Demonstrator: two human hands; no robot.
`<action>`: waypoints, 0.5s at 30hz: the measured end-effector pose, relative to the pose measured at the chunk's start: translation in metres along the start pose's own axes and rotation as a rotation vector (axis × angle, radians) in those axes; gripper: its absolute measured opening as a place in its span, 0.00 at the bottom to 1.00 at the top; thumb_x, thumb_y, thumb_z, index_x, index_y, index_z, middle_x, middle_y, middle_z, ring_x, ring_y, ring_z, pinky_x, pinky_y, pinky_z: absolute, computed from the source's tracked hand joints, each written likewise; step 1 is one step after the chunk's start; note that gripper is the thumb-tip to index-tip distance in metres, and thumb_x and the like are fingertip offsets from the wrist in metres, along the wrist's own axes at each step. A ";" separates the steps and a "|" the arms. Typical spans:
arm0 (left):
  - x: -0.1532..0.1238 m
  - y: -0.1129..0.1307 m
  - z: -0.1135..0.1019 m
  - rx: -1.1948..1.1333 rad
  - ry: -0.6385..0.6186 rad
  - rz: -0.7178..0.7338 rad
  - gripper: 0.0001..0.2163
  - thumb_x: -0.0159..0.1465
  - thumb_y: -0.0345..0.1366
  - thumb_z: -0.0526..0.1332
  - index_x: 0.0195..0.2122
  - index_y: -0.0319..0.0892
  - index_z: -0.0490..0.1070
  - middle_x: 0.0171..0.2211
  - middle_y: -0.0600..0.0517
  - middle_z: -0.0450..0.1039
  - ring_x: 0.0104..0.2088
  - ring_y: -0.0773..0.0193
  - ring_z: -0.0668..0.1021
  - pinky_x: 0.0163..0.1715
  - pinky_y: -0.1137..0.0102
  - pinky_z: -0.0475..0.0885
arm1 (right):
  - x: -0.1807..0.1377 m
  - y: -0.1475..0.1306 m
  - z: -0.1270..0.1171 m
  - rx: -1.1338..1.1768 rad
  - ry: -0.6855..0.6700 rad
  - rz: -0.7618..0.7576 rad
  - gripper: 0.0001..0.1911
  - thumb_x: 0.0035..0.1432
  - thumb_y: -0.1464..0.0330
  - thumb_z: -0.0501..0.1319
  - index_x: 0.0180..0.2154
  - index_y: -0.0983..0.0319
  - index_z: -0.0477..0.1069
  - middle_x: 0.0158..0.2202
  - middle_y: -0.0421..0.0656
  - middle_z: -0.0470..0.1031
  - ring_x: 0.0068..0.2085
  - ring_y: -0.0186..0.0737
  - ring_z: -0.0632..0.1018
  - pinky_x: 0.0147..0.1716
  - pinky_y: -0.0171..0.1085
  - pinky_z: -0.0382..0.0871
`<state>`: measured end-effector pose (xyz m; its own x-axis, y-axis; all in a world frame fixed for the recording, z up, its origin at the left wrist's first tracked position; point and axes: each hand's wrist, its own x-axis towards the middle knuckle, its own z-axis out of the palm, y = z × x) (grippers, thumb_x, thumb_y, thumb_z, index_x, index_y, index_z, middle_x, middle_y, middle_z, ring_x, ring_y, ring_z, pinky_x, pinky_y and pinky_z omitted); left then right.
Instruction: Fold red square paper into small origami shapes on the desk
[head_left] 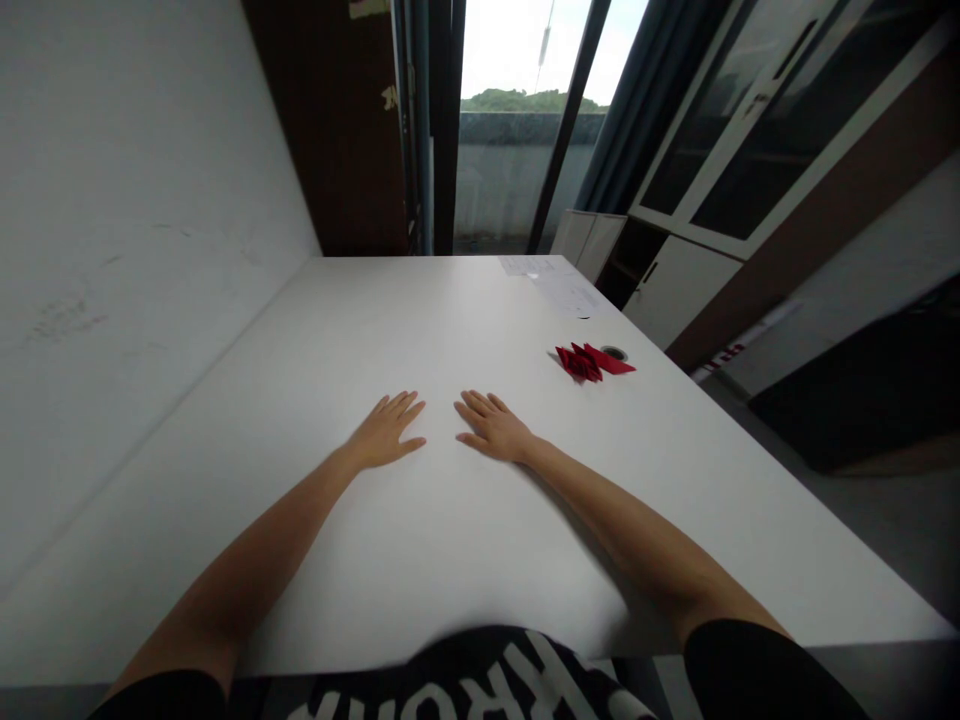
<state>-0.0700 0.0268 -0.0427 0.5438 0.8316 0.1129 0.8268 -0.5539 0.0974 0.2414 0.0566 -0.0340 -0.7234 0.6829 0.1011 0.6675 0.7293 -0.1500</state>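
My left hand (388,432) lies flat, palm down, on the white table (315,340), fingers stretched out and holding nothing. My right hand (491,428) lies flat beside it, a small gap between the two, fingers also spread and empty. A folded red paper piece (590,361) rests on the table to the right of and beyond my right hand, apart from it.
A round cable hole (614,352) sits just behind the red paper. White sheets of paper (551,280) lie at the far right corner. A white wall (112,250) runs along the table's left side. Cabinets (720,180) and a glass door stand beyond.
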 end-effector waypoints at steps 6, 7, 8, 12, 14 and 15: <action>0.001 0.002 0.002 0.007 -0.007 0.008 0.37 0.69 0.62 0.47 0.74 0.49 0.46 0.75 0.46 0.41 0.74 0.49 0.46 0.71 0.50 0.40 | -0.001 -0.001 0.003 -0.015 -0.011 -0.008 0.44 0.67 0.41 0.45 0.73 0.59 0.45 0.74 0.52 0.43 0.74 0.56 0.49 0.70 0.59 0.44; 0.001 0.002 0.002 0.005 -0.007 0.008 0.37 0.69 0.61 0.47 0.74 0.49 0.46 0.75 0.46 0.41 0.74 0.50 0.47 0.71 0.50 0.40 | -0.001 -0.001 0.003 -0.017 -0.014 -0.008 0.44 0.67 0.41 0.45 0.73 0.59 0.45 0.74 0.52 0.43 0.74 0.56 0.49 0.70 0.59 0.44; 0.001 0.002 0.002 0.003 -0.007 0.007 0.37 0.69 0.61 0.46 0.74 0.49 0.45 0.75 0.46 0.41 0.74 0.50 0.47 0.71 0.50 0.41 | 0.000 -0.001 0.002 -0.018 -0.015 -0.006 0.44 0.67 0.41 0.45 0.73 0.59 0.45 0.74 0.52 0.43 0.74 0.55 0.49 0.70 0.58 0.44; 0.000 0.002 0.001 -0.005 0.008 0.003 0.36 0.69 0.60 0.48 0.73 0.49 0.48 0.74 0.45 0.44 0.74 0.50 0.50 0.70 0.50 0.44 | 0.000 -0.002 -0.001 -0.010 -0.004 0.002 0.42 0.68 0.42 0.44 0.73 0.60 0.47 0.74 0.52 0.45 0.73 0.55 0.51 0.70 0.58 0.45; 0.001 0.001 -0.002 -0.026 0.042 0.013 0.34 0.69 0.58 0.50 0.72 0.48 0.52 0.73 0.45 0.49 0.72 0.50 0.54 0.69 0.49 0.48 | 0.000 -0.003 -0.003 0.003 0.007 -0.002 0.41 0.68 0.43 0.45 0.72 0.59 0.50 0.74 0.52 0.48 0.73 0.55 0.53 0.69 0.57 0.47; 0.001 0.001 -0.004 -0.048 0.072 0.017 0.31 0.70 0.56 0.50 0.70 0.48 0.57 0.71 0.45 0.55 0.71 0.51 0.58 0.68 0.50 0.51 | 0.000 -0.003 -0.004 0.011 0.017 -0.006 0.39 0.68 0.44 0.46 0.71 0.59 0.52 0.73 0.52 0.49 0.73 0.55 0.54 0.69 0.57 0.48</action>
<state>-0.0690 0.0271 -0.0390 0.5449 0.8177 0.1857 0.8087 -0.5710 0.1415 0.2404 0.0546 -0.0294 -0.7243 0.6791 0.1189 0.6611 0.7331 -0.1598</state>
